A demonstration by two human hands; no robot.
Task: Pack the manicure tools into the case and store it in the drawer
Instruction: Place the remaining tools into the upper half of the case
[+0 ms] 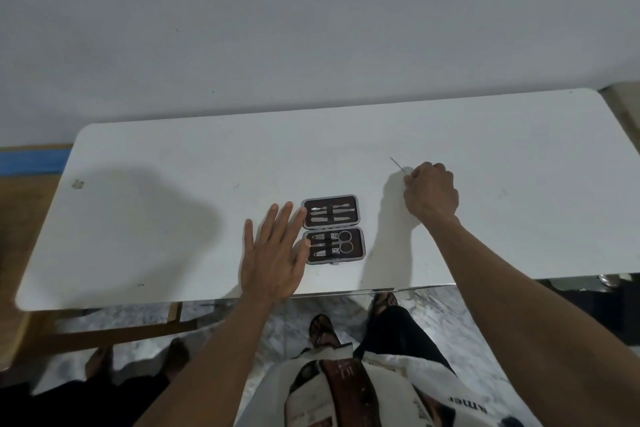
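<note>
An open manicure case with a grey rim and dark lining lies flat on the white table. Its far half holds several thin metal tools, its near half scissors, clippers and other tools. My left hand rests flat and spread just left of the case, fingertips touching its left rim. My right hand is to the right of the case, fingers closed on a thin metal tool whose tip points up and left above the table.
A wall rises behind the table. A wooden frame stands under the table's left side. My legs and sandalled feet are on a marble floor below the near edge. Another person's feet show at lower left.
</note>
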